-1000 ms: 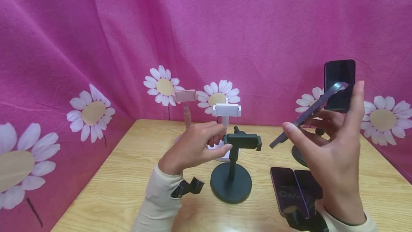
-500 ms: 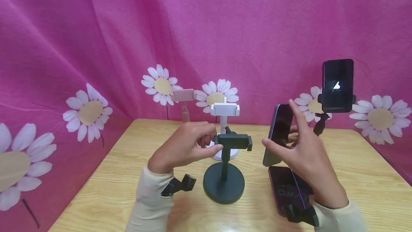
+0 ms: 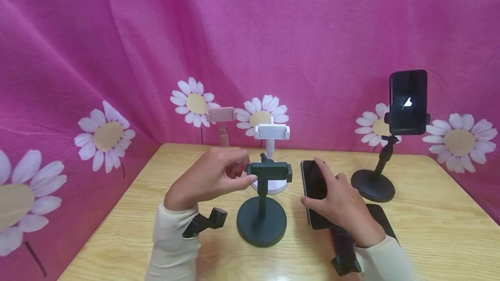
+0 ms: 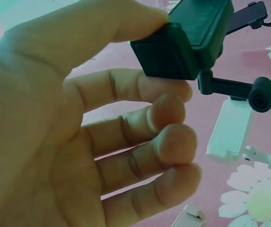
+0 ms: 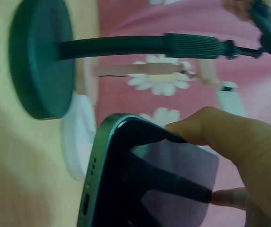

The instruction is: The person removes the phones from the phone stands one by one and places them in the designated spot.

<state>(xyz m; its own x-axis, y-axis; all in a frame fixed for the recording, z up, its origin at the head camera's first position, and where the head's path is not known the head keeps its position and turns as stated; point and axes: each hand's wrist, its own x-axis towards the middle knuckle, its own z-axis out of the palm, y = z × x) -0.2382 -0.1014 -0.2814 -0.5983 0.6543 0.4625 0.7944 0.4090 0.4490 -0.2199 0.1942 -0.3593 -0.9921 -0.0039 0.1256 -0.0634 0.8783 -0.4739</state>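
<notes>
My left hand (image 3: 211,179) pinches the left end of the dark phone stand's clamp (image 3: 269,171), thumb in front and index finger behind. In the left wrist view, the thumb and index finger press the clamp's end block (image 4: 166,52), while the other fingers curl loosely beside it. To the right of this stand, my right hand (image 3: 343,205) grips a phone (image 3: 314,181) by its edges, screen facing me. The right wrist view shows this phone (image 5: 126,175) apart from the stand's round base (image 5: 40,61); its far end is out of frame.
A white phone stand (image 3: 272,132) and a pink one (image 3: 221,115) stand behind. At the back right, a black stand (image 3: 375,184) holds an upright phone (image 3: 408,99). Under my right wrist lie phones (image 3: 380,218), partly hidden. A daisy-patterned pink cloth (image 3: 312,55) surrounds the table.
My right hand has brought its phone down and left, from in front of the back right stand to beside the dark stand, turning its screen toward me. My left hand keeps its pinch on the clamp.
</notes>
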